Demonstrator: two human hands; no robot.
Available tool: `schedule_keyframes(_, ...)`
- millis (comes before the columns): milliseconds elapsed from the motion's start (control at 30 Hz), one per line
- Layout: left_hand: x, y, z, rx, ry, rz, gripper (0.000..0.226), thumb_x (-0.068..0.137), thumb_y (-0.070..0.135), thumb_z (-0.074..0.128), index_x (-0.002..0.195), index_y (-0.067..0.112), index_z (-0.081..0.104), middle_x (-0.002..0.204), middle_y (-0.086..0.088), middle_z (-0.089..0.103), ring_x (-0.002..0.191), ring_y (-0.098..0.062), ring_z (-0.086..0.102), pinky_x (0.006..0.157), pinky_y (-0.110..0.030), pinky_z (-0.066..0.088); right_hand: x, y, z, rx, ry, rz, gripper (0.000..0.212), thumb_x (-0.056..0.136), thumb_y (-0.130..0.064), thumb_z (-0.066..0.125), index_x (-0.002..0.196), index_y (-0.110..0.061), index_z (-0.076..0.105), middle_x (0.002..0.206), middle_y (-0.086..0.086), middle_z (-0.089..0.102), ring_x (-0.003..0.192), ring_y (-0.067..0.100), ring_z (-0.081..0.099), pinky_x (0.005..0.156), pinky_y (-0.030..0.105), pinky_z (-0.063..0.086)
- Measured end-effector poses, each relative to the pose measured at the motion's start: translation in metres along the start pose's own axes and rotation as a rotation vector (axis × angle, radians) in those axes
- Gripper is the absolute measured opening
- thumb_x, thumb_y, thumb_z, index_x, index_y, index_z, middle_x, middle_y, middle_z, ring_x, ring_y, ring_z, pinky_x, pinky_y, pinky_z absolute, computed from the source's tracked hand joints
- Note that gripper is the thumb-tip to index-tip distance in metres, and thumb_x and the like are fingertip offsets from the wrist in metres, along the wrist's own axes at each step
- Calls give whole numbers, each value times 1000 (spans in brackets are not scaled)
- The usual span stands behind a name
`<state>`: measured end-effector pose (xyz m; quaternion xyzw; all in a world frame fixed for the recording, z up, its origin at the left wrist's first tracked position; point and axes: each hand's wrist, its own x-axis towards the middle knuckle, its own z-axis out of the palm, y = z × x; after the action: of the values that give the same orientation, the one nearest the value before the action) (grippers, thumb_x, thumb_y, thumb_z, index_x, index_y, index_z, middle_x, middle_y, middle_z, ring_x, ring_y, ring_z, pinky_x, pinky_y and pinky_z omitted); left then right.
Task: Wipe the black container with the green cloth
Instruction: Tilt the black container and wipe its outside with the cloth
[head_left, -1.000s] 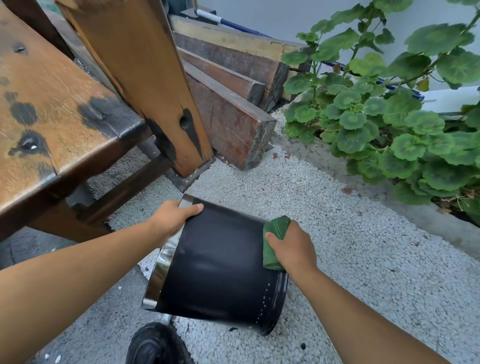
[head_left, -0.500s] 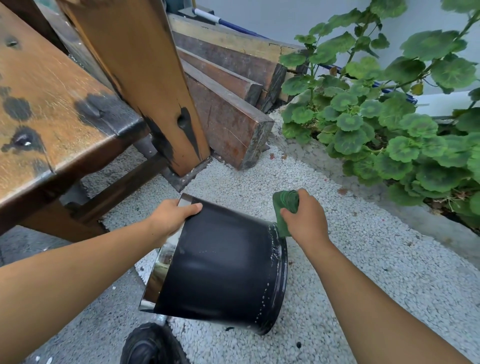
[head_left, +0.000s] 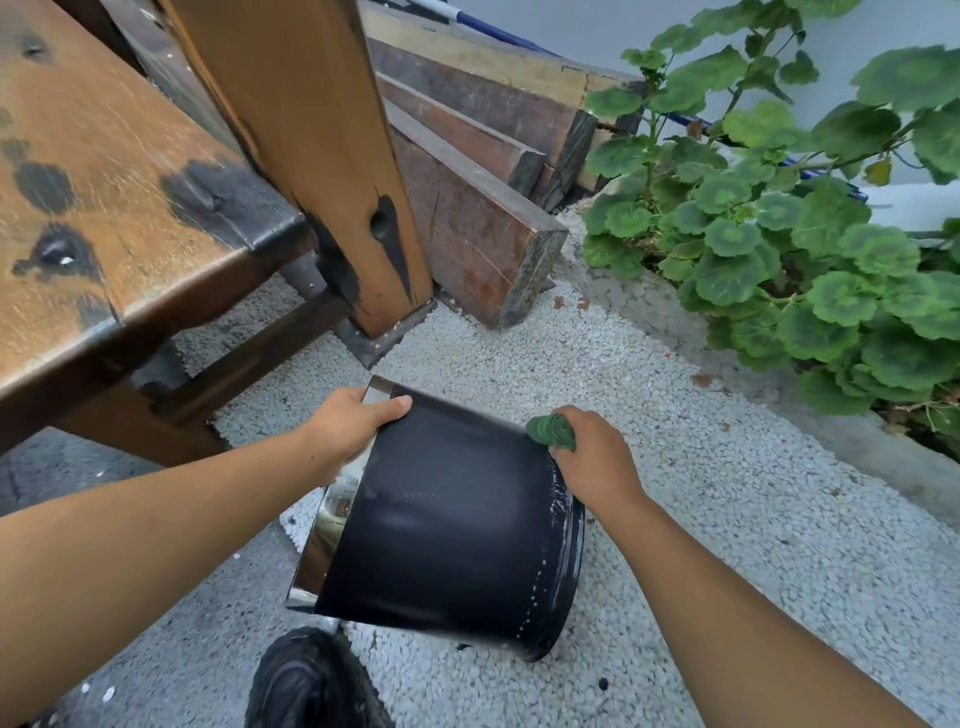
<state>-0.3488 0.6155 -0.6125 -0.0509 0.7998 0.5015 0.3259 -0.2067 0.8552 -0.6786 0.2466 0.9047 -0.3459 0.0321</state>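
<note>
My black container (head_left: 441, 535), tipped sideways over white gravel (head_left: 727, 519).
My left hand (head_left: 348, 431) grips its shiny rim, thumb lying on the black wall. My right hand (head_left: 592, 457) pinches the bunched green cloth (head_left: 550, 431) against the upper edge near the base.

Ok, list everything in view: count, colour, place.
black container: one, black with a shiny rim, centre, tilted over the gravel
green cloth: one, green, bunched against the container's base end
bench: one, brown with dark stains, upper left
post: one, brown, beside the bench
planks: several, dark brown, stacked behind the post
plant: one clump, green, upper right
gravel: white, covering the ground
dark blurred object: one, black, bottom centre
left hand: one, gripping the container's rim
right hand: one, holding the cloth
</note>
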Motion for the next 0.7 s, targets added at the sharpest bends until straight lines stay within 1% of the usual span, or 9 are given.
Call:
schedule_keyframes(67,1,-2,-1,3,8,5,29,95,25,68,99,-4,67,82,-13,77,56,-13,72,51,-21,55,-2,2,4,64,-36,-5,33,93,-23,68,125,-22,63,115,5,60,96,24,60,80,33,47)
schedule_keyframes(167,0,-7,-2,9,42,11,27,96,26,68,85,1,65,60,-1,74,41,-6,63,38,-13,43,-6,5,8,160,-101,-6,38,91,-49,65,124,-31,59,117,-2,53,100,19,59,84,35,47)
schedule_keyframes(200,0,-8,-2,4,51,9,26,95,26,68,83,3,65,60,0,75,42,-6,65,38,-13,44,-6,6,8,181,-115,0,37,92,-54,62,122,-33,58,119,-4,53,101,17,59,86,36,49)
schedule_keyframes(267,-2,-10,-5,2,52,0,26,94,27,69,89,1,68,78,-10,79,54,-11,72,45,-17,51,-5,7,7,232,-139,22,37,95,-58,55,122,-34,59,123,-5,53,105,15,59,91,39,50)
schedule_keyframes(367,-4,-10,-7,19,54,-9,33,95,29,68,102,-3,70,96,-19,78,75,-23,77,60,-27,60,-3,7,8,299,-152,51,28,97,-56,52,113,-35,59,122,-5,53,101,9,57,86,34,47)
schedule_keyframes(433,-6,-9,-5,26,67,-4,32,95,28,68,103,-3,70,98,-19,78,86,-30,77,74,-35,63,-3,8,9,303,-138,51,19,98,-50,55,108,-34,59,119,-3,53,96,6,56,80,31,45)
schedule_keyframes(533,-7,-5,0,33,76,4,32,96,28,67,104,-3,69,98,-19,78,92,-35,75,89,-47,60,-4,10,11,334,-116,73,14,97,-43,58,106,-32,59,118,-1,51,94,7,57,80,32,46)
schedule_keyframes(633,-7,-2,2,52,81,9,32,96,28,67,104,-3,69,98,-20,78,91,-35,75,88,-46,60,-7,12,11,354,-103,90,14,96,-38,60,109,-32,58,118,0,49,94,9,57,82,33,48)
schedule_keyframes(700,-5,-2,2,57,81,7,31,96,27,66,103,-3,69,96,-18,78,83,-31,75,77,-39,61,-11,13,12,354,-91,95,17,95,-36,63,110,-31,58,118,-1,48,95,10,58,85,35,50)
